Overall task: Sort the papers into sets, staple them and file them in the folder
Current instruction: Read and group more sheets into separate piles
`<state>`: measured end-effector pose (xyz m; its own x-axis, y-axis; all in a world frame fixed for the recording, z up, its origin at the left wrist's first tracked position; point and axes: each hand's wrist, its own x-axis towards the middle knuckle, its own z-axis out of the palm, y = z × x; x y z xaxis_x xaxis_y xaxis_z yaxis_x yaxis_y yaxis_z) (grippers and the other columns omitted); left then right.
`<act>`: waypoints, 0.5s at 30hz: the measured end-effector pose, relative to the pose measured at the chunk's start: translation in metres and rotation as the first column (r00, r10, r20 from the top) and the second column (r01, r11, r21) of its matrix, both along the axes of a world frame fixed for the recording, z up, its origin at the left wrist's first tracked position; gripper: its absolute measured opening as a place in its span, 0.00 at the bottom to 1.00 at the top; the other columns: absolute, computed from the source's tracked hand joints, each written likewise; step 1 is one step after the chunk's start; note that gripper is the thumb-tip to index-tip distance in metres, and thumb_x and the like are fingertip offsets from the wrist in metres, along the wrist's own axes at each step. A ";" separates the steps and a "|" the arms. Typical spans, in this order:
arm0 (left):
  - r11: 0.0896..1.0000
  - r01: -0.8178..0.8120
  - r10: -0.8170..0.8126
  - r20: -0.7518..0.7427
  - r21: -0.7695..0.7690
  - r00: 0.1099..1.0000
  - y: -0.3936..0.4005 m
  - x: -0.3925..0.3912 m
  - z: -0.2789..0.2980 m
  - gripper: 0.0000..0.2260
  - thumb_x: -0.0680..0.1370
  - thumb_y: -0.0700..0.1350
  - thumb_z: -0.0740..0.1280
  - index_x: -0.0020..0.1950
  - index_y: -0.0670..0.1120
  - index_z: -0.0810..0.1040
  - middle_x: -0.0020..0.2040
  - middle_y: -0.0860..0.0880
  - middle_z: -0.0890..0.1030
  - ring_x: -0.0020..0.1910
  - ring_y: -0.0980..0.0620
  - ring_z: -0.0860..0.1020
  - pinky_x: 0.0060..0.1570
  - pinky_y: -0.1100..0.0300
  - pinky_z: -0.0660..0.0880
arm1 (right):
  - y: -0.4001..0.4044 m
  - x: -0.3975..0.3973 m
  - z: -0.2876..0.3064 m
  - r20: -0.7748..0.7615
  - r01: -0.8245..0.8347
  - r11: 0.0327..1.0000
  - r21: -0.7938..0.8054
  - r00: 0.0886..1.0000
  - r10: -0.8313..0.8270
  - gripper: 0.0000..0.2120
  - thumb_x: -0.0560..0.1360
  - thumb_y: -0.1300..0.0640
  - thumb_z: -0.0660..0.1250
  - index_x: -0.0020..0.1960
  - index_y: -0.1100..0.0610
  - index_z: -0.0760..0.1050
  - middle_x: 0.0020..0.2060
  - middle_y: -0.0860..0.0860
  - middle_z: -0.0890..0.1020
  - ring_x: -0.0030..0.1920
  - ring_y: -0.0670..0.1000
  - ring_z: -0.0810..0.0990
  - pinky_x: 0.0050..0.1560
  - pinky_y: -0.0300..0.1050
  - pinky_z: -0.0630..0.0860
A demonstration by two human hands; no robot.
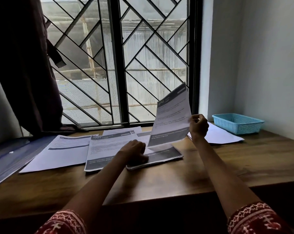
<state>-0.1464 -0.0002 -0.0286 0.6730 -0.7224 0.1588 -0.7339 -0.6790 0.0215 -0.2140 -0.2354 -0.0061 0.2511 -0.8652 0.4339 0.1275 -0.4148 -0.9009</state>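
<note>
- Daylight through a grilled window (119, 65) falls on a wooden desk (159, 179) spread with printed papers (99, 149).
- Right hand (199, 125) pinches 1 sheet (171, 115) by its edge, lifted upright above the desk.
- Left hand (134, 152), fingers curled, presses on a paper stack (163, 157) lying flat.
- Blue folder (9, 157) lies at far left; a blue basket (237, 123) sits far right.

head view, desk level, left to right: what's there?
Blue folder → plain-backed sheet → sheet headed 2701 → left hand pressing on the paper stack → lifted sheet → right hand pinching its edge → loose white sheet → blue basket.
</note>
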 end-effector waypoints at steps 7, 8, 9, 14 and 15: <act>1.000 0.007 -0.011 -0.161 -0.024 0.987 0.011 0.014 0.003 0.21 0.73 0.40 0.68 0.65 0.44 0.70 0.57 0.41 0.78 0.50 0.46 0.76 0.42 0.63 0.68 | -0.007 0.001 -0.002 -0.100 -0.078 0.997 -0.016 0.992 0.076 0.09 0.73 0.58 0.67 0.51 0.61 0.78 0.50 0.58 0.82 0.53 0.59 0.79 0.51 0.49 0.74; 1.000 -0.004 0.000 -0.251 -0.016 0.968 0.014 0.016 0.006 0.22 0.73 0.37 0.68 0.66 0.44 0.69 0.58 0.41 0.78 0.49 0.48 0.75 0.40 0.65 0.69 | -0.005 0.002 -0.003 -0.110 -0.090 0.996 -0.015 0.990 0.088 0.09 0.73 0.58 0.68 0.51 0.62 0.78 0.50 0.57 0.82 0.53 0.58 0.79 0.51 0.47 0.73; 1.000 -0.016 0.015 -0.321 0.001 0.947 0.017 0.019 0.008 0.23 0.72 0.35 0.67 0.66 0.43 0.69 0.59 0.41 0.77 0.50 0.50 0.74 0.39 0.66 0.71 | -0.003 0.003 -0.003 -0.116 -0.101 0.995 -0.009 0.988 0.100 0.09 0.73 0.59 0.68 0.51 0.62 0.78 0.50 0.57 0.82 0.53 0.58 0.79 0.50 0.46 0.73; 0.983 -0.073 0.049 -0.145 -0.170 0.988 0.030 0.026 0.003 0.14 0.74 0.43 0.58 0.48 0.35 0.80 0.46 0.37 0.80 0.48 0.45 0.78 0.41 0.61 0.63 | 0.009 0.009 -0.003 -0.150 -0.186 0.982 0.025 0.971 0.188 0.09 0.73 0.60 0.69 0.51 0.63 0.78 0.49 0.56 0.82 0.53 0.56 0.78 0.47 0.42 0.70; 0.956 -0.071 0.045 -0.097 -0.286 0.994 0.033 0.025 0.002 0.18 0.72 0.46 0.55 0.45 0.34 0.79 0.45 0.36 0.81 0.47 0.43 0.79 0.40 0.60 0.63 | 0.011 0.010 -0.002 -0.153 -0.196 0.980 0.038 0.968 0.200 0.08 0.72 0.61 0.69 0.50 0.63 0.78 0.49 0.56 0.82 0.51 0.55 0.79 0.46 0.42 0.70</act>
